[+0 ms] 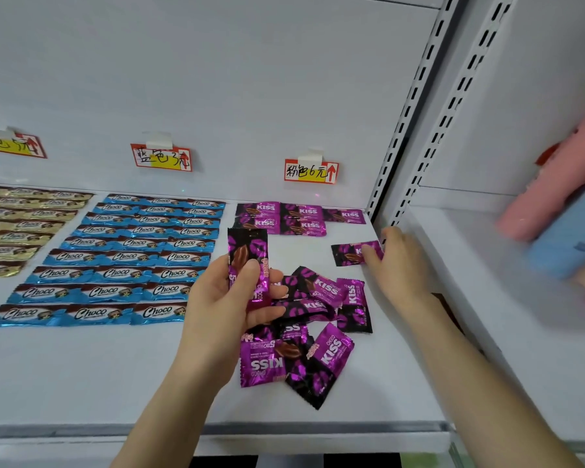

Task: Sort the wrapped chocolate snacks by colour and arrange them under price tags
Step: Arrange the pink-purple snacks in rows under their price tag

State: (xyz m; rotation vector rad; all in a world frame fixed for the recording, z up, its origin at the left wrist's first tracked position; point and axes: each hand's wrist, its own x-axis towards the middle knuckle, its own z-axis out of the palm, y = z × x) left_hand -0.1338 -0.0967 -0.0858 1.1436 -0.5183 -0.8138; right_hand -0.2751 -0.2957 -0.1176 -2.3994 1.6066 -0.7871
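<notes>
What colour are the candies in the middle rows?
The candies are blue with brown tops; head view.

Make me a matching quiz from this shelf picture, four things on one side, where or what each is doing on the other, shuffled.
Things:
1 gold snacks
2 blue snacks
3 left hand
4 right hand

Matches:
A grips the flat purple snack near the right edge of the shelf
B rows at far left
C holds the upright purple snack
D rows under the middle price tag

Pairs: 1-B, 2-D, 3-C, 4-A

gold snacks [11, 224] and their price tag [12, 145] cut by left edge; pink-blue shapes [554, 204] at right blurred.
</notes>
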